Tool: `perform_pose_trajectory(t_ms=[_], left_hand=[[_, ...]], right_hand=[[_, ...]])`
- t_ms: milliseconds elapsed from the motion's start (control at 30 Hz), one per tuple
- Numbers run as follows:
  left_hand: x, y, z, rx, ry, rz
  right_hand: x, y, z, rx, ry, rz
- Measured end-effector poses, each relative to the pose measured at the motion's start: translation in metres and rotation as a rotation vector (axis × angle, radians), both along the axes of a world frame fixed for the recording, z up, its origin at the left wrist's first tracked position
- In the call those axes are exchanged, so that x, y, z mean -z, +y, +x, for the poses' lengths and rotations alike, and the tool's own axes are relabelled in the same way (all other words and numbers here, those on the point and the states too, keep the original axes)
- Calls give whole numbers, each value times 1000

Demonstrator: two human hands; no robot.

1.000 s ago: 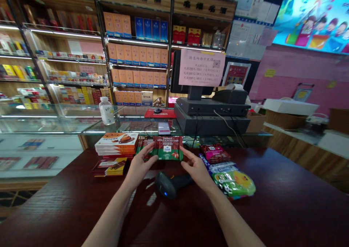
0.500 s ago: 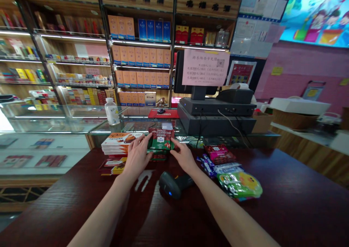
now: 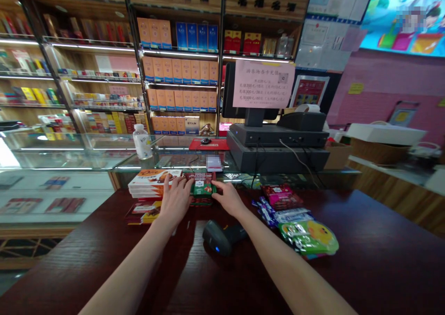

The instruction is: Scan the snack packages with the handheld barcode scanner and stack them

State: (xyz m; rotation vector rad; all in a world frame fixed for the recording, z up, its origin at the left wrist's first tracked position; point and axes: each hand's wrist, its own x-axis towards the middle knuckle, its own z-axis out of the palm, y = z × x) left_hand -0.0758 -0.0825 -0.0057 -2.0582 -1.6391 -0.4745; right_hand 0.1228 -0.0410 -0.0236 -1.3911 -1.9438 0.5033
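A brown-and-green packet of almond dark chocolate [image 3: 200, 183] lies on top of a small stack of similar packets on the dark table. At its left edge is my left hand [image 3: 176, 195], fingers bent over the side. From the right, my right hand [image 3: 227, 197] grips the opposite edge with thumb and fingers. Close on the left stand several white-and-orange chocolate boxes [image 3: 148, 187], stacked above red and yellow packets [image 3: 144, 212]. A black barcode scanner [image 3: 217, 237] rests between my forearms.
To the right lie a green snack bag with a yellow duck [image 3: 308, 237], purple-wrapped bars [image 3: 291, 215] and a dark pink packet [image 3: 281, 196]. Behind the table, a glass counter bears a cash register [image 3: 276, 143] and a white bottle [image 3: 142, 141].
The chocolate packet, tilted up half a second ago, has come down flatter onto the stack and slightly left. Both hands have moved with it.
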Motion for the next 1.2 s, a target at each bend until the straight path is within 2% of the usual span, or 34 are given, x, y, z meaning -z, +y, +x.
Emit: perform_pose_trajectory(t_ms=[333,767,1200], left_hand=[[9,4,-1,-56,-2,-9],[5,3,1,-40,-26,-62],[5,1,4,-76,1,-71]], right_hand=[[-1,1,0,-50,-47,49],[2,3,-6,19,-145,101],[-4,1,-8,-20,-217,82]])
